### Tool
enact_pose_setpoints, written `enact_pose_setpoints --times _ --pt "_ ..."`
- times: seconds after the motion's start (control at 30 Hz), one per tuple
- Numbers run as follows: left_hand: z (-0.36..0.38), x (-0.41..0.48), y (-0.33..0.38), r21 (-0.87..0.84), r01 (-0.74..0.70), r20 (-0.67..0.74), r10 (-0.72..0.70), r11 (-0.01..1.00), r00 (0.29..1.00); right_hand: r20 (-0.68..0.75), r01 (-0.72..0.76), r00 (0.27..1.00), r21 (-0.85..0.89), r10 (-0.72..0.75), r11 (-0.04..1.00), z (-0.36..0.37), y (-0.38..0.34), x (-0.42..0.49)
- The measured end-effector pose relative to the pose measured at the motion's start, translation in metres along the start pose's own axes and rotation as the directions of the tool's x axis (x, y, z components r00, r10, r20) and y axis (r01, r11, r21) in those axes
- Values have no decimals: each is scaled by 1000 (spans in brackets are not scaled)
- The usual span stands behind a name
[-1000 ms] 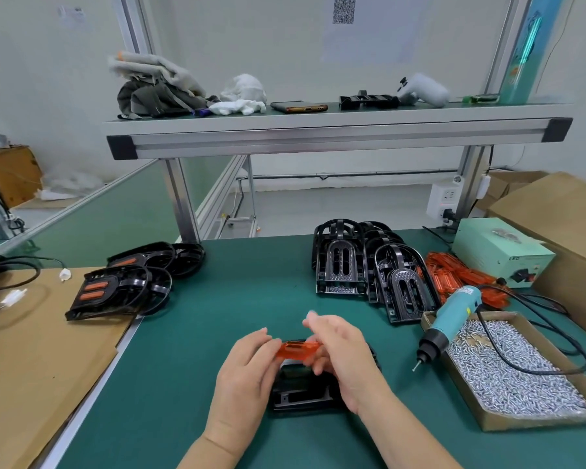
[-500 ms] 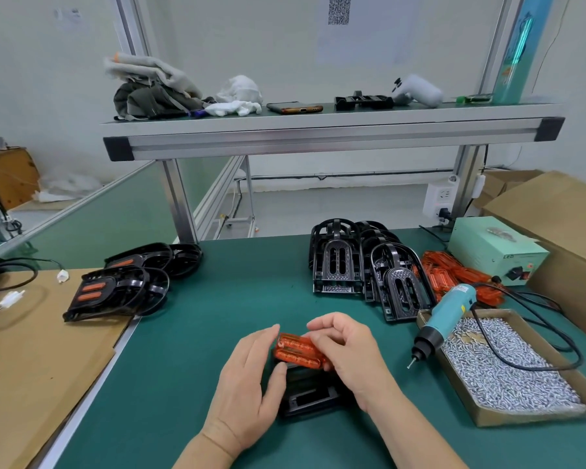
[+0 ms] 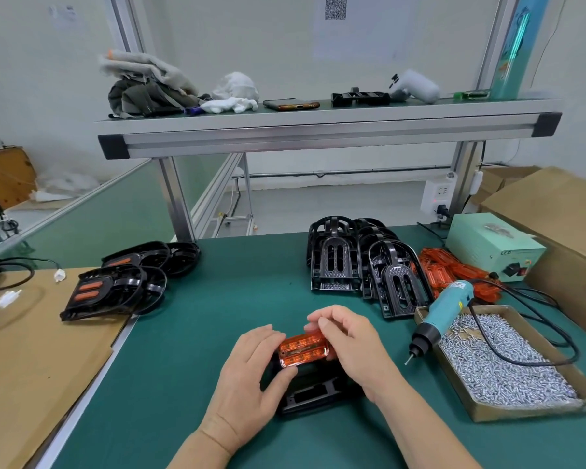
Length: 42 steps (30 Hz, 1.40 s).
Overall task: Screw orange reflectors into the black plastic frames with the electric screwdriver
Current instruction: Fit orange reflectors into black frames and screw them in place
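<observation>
A black plastic frame (image 3: 313, 394) lies on the green mat in front of me. An orange reflector (image 3: 303, 350) sits at its far end. My left hand (image 3: 251, 377) holds the reflector's left end and the frame's side with thumb and fingers. My right hand (image 3: 349, 343) pinches the reflector's right end, fingers curled over its top. The teal electric screwdriver (image 3: 445, 308) rests on the rim of a cardboard tray of screws (image 3: 508, 363) to the right, untouched.
Bare black frames (image 3: 359, 262) stand stacked behind, with loose orange reflectors (image 3: 454, 272) beside them and a green power box (image 3: 491, 250). Frames with reflectors fitted (image 3: 115, 286) lie at the left by a cardboard sheet (image 3: 31, 350). An overhead shelf (image 3: 318, 130) spans the bench.
The reflector has come down from mid-air between my fingers onto the frame's far end. My left hand has shifted down to the frame's side.
</observation>
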State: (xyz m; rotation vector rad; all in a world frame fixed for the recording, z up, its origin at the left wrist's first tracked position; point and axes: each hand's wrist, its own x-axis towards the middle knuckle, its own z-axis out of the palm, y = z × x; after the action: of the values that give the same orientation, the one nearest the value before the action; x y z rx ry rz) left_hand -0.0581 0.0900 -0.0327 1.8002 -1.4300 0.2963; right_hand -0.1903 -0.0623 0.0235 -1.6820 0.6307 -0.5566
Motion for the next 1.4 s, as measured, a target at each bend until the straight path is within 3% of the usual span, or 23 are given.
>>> enact_pose_setpoints --times 0.13,0.23,0.37,0.63,0.73,0.8,0.9,1.17,1.4 --pt "0 1 0 14 -4 5 4 1000 1000 -68 126 987 -232 -145 965 -13 -9 -2" --pt "0 1 0 20 1 1 -1 1000 1000 64 253 965 -488 -255 836 -23 -19 -2" --pt "0 2 1 24 13 7 -13 1000 1000 215 291 957 -669 -197 684 -21 -22 0" --pt "-3 2 4 16 103 63 -104 995 993 163 205 979 -703 -126 681 -16 -8 3" --pt "-6 2 4 -70 200 -23 -202 977 979 138 189 982 -721 -130 666 -17 -5 5" --pt "-10 4 3 -171 323 -135 -347 931 928 124 168 986 -730 -113 662 -18 -3 6" --pt "-12 7 -2 -225 451 -171 -491 864 854 97 139 990 -731 -100 668 -17 -1 7" --pt "-10 7 -5 -173 425 -116 -447 888 887 109 144 990 -716 -94 683 -7 1 3" --pt "-9 8 -4 -141 394 56 -390 908 919 144 169 986 -807 -90 566 -2 4 0"
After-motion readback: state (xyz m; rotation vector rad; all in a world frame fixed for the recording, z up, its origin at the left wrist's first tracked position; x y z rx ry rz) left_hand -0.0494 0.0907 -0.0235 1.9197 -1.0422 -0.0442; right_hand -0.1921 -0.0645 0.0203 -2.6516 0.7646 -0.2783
